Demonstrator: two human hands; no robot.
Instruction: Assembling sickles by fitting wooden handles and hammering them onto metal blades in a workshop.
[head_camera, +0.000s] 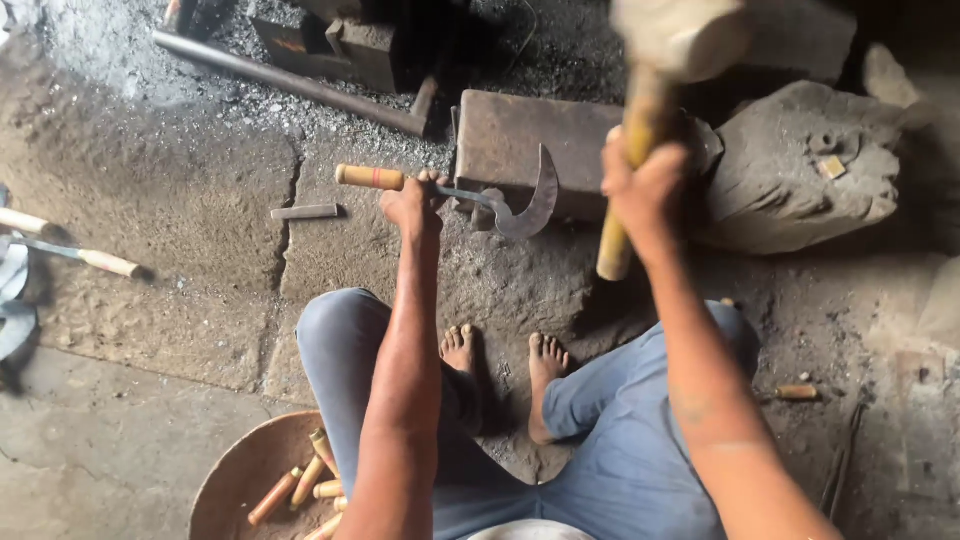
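Two bare hands are at work above a dirt floor (180, 200). The left hand (413, 203) is closed around the wooden handle of a sickle (525, 205), its grip set where the handle meets the metal; the pale end of the handle sticks out to the left. The curved blade lies against the front edge of a rusty iron block (520, 140) that sits on the ground just ahead of the person's bare feet (505, 365). The right hand (640, 190) is clenched on the wooden shaft of a hammer (680, 40), which is raised high, its blurred head near the top edge of the view, above and to the right of the block. A large grey stone (800, 165) stands just to the right of the block.

The person squats in blue trousers (620, 440), knees spread. By the left knee a shallow round basket (235, 480) holds several short wooden handles (300, 485). A small flat metal bar (305, 212) lies on the floor left of the sickle handle. Farther back, a long iron rod (290, 85) lies slantwise across grey ash. At the far left edge lie more tools with pale handles (70, 255), partly cut off by the frame.
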